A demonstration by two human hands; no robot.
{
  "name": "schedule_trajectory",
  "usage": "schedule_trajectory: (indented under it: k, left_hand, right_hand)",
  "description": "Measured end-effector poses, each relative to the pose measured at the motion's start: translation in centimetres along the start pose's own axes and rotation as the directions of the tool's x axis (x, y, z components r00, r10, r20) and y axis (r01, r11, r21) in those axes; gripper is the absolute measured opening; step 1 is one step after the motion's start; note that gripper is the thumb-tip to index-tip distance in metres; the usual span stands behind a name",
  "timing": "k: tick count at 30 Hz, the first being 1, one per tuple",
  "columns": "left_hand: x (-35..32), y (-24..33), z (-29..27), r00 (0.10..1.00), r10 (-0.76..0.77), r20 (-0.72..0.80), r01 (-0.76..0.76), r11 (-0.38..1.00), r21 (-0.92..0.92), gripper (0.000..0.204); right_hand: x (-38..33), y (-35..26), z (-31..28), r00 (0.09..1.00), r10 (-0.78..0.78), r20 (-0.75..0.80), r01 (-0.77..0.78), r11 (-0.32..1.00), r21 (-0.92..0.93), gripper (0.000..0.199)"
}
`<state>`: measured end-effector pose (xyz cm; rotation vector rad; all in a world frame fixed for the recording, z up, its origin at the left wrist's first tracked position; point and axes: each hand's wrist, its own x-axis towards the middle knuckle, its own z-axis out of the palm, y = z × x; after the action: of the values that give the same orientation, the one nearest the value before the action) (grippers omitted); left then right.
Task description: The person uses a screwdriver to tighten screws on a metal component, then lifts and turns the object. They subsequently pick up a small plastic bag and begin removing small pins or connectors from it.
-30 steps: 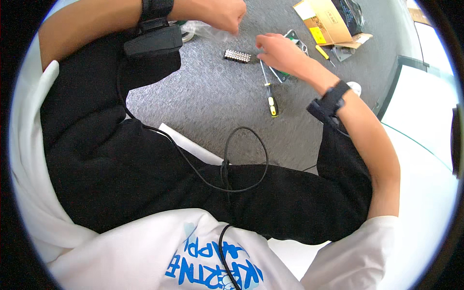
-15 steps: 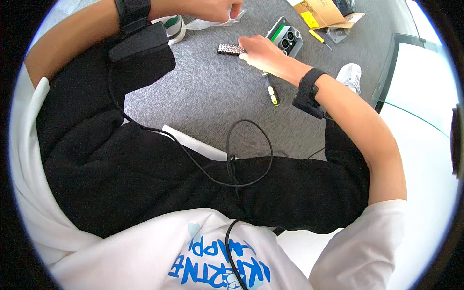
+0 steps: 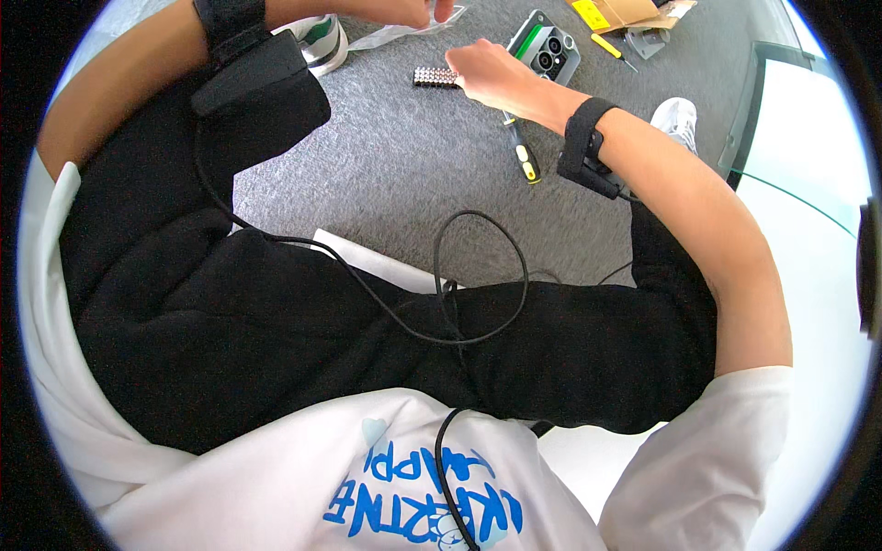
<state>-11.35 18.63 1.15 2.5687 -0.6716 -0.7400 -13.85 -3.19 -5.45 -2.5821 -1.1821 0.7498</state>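
Note:
My right hand [image 3: 494, 81] is closed at the right end of a small dark block with rows of shiny metal bits [image 3: 435, 77], low over the grey carpet. Its fingertips are partly hidden by the hand itself. My left hand [image 3: 404, 9] is at the top edge, partly cut off, with its visible fingers curled in; what they hold, if anything, does not show. Just below it lies a clear plastic bag [image 3: 390, 37]. A screwdriver with a black and yellow handle [image 3: 525, 163] lies below my right wrist. Beyond that hand sits a grey phone-like thing with several round lenses [image 3: 551, 57].
At the far right are an open cardboard box [image 3: 625, 13], a yellow-handled screwdriver [image 3: 604, 44] and a grey see-through piece [image 3: 648, 41]. White shoes [image 3: 675, 119] flank the carpet. A black cable [image 3: 367, 312] loops over my legs. A glass-edged panel [image 3: 799, 138] stands at right.
The view has shifted a little, so the floor things appear higher. My left hand is now more cut off by the top edge. My right hand stays at the block of bits.

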Motion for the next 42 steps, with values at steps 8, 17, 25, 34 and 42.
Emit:
schedule_trajectory:
  k: [8, 17, 25, 34, 42]
  left_hand:
    - [0.0, 0.7, -0.2, 0.999, -0.039, 0.037, 0.041, 0.999, -0.031, 0.032]
    - [-1.2, 1.3, -1.2, 0.998, 0.063, 0.008, -0.063, 0.998, -0.008, 0.032]
    - [-0.9, 1.9, -1.3, 0.99, -0.112, 0.088, 0.115, 0.993, -0.024, 0.033]
    - [-1.2, 1.4, -1.4, 0.998, -0.003, 0.061, 0.004, 1.0, -0.019, 0.032]
    - [-0.7, 0.5, -1.0, 0.999, 0.009, 0.046, -0.01, 1.0, 0.009, 0.03]
  right_hand:
    - [-0.2, 0.7, 1.3, 0.992, 0.065, -0.112, -0.059, 0.997, 0.051, 0.003]
    - [-0.1, 0.8, 1.3, 0.993, 0.017, -0.117, -0.013, 0.999, 0.032, 0.006]
    - [0.0, 0.6, 1.2, 0.992, -0.08, -0.098, 0.071, 0.993, -0.096, 0.003]
    - [-0.1, 1.0, 1.7, 0.975, -0.189, -0.114, 0.17, 0.973, -0.158, 0.008]
    - [0.0, 1.8, 1.6, 0.944, -0.321, -0.082, 0.29, 0.92, -0.263, 0.013]
